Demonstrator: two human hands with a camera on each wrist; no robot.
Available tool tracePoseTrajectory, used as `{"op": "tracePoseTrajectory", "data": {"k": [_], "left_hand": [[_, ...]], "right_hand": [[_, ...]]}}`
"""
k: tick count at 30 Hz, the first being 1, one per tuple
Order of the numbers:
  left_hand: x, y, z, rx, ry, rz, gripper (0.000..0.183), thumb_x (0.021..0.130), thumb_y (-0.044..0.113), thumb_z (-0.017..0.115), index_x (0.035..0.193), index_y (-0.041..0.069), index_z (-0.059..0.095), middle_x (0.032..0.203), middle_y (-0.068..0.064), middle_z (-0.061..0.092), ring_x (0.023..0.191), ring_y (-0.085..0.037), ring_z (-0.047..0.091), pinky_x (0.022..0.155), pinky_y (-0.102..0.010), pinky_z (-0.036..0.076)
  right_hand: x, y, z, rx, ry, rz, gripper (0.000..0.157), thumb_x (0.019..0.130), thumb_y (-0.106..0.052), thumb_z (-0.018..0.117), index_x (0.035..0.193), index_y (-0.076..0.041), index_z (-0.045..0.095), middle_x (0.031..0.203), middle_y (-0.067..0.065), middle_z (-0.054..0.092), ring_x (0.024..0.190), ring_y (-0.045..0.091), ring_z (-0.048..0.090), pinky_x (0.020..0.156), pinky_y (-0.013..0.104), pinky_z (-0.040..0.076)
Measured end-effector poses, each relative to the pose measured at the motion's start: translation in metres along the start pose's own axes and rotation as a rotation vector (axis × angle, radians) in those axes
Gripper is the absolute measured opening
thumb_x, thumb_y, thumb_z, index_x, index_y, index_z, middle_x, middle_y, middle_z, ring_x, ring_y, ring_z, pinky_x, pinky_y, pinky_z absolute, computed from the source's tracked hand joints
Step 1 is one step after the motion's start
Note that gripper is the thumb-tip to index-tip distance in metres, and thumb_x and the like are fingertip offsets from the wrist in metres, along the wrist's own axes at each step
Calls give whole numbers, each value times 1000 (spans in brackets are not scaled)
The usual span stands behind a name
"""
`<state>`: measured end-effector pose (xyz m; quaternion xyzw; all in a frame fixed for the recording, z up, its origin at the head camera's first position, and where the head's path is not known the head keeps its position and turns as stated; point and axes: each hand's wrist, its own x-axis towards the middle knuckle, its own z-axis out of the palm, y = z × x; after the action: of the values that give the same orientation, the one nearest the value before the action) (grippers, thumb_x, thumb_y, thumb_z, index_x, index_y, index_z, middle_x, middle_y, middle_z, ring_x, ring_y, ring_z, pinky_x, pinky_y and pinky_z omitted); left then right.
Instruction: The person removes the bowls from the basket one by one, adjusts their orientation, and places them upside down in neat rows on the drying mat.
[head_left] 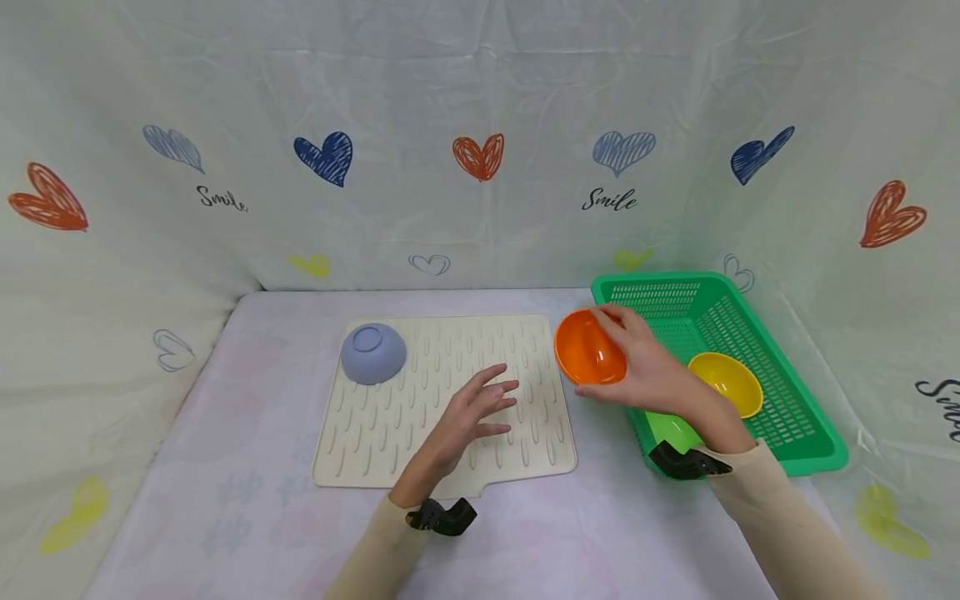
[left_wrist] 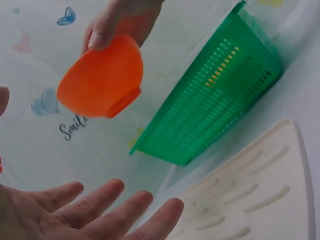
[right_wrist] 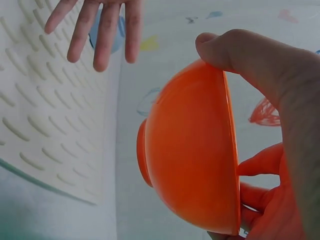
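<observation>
An orange bowl (head_left: 588, 350) is held up by my right hand (head_left: 637, 362), which grips it across the rim with the thumb on one side and fingers on the other. The bowl is tilted on its side, its opening toward the right palm in the right wrist view and its foot (right_wrist: 143, 152) pointing away. My left hand (head_left: 468, 417) holds nothing and hovers over the cream drying mat (head_left: 525, 454), fingers spread and nearly straight. Upside down on the mat's far left corner sits a blue-grey bowl (head_left: 372, 354).
A green plastic basket (head_left: 806, 392) stands at the right of the table. Inside it are a yellow bowl (head_left: 727, 383) and a light green bowl (head_left: 671, 429), partly hidden by the right forearm. A white curtain (head_left: 480, 83) with printed hearts encloses the table on the back and sides.
</observation>
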<state>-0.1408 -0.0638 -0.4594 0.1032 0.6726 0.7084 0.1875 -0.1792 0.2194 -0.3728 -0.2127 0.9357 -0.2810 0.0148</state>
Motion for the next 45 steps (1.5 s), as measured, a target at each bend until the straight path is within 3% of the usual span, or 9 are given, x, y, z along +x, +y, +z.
{"op": "tracePoseTrajectory", "data": {"k": [12,28,32,45], "left_hand": [[4,-3,-1,-7,-37,-11,64,107,41,46,162,13,29,156,-20,48,140,-41,52,108,-52,51],[4,-13,-2,-70,22,-41,66,106,48,47,160,11,33,155,-17,50,133,-36,61,105,-45,54],[3,-13,-2,-95,26,-58,65,106,50,48,159,15,36,153,-14,53,128,-32,64,106,-43,54],[0,-16,-5,-127,8,-101,64,107,53,44,153,9,45,146,-17,58,115,-27,69,103,-40,56]], "right_hand": [[11,-19,32,-44,-21,-110,107,73,-41,90,156,3,38,158,20,32,138,40,39,91,53,61],[18,-33,70,11,-31,-245,106,72,-39,92,153,6,40,157,22,36,135,40,44,95,51,59],[18,-35,75,23,-40,-256,106,73,-38,92,154,7,40,157,23,35,136,41,43,96,51,59],[17,-41,81,17,-57,-267,108,73,-41,92,155,6,39,158,21,35,137,41,43,102,54,55]]}}
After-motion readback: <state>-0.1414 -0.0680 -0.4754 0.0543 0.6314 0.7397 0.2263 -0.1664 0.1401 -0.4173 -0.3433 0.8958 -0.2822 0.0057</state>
